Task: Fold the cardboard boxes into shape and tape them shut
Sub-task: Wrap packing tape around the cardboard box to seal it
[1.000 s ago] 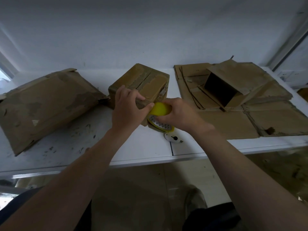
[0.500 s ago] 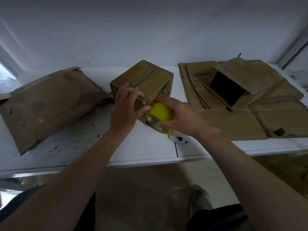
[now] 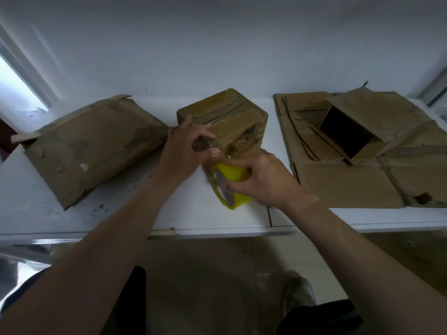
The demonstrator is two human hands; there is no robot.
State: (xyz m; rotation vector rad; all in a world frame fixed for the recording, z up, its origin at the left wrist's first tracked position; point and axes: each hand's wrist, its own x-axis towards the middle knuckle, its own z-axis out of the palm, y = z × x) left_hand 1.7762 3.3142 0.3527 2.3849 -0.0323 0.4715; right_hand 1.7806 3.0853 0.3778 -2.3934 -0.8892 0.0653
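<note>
The folded cardboard box (image 3: 232,119) sat at the middle of the white table (image 3: 188,218), towards the wall, its top flaps closed along a seam and its near corner turned towards the person. The left hand (image 3: 183,151) gripped that near corner, fingers curled over the top edge and thumb pressed against the face below. Just in front of the box, the right hand (image 3: 266,180) held a yellow tape roll (image 3: 232,175) on edge, thumb and fingers wrapped round its rim, the roll close against the box's near face. Whether a strip of tape ran from roll to box could not be told.

Left of the box, touching or nearly touching it, lay a large flattened carton (image 3: 92,151), scuffed and tilted. Right of the box, a little apart, lay a stack of flat cardboard sheets (image 3: 346,187), and on it an open box (image 3: 350,131) on its side, its dark mouth facing the person.
</note>
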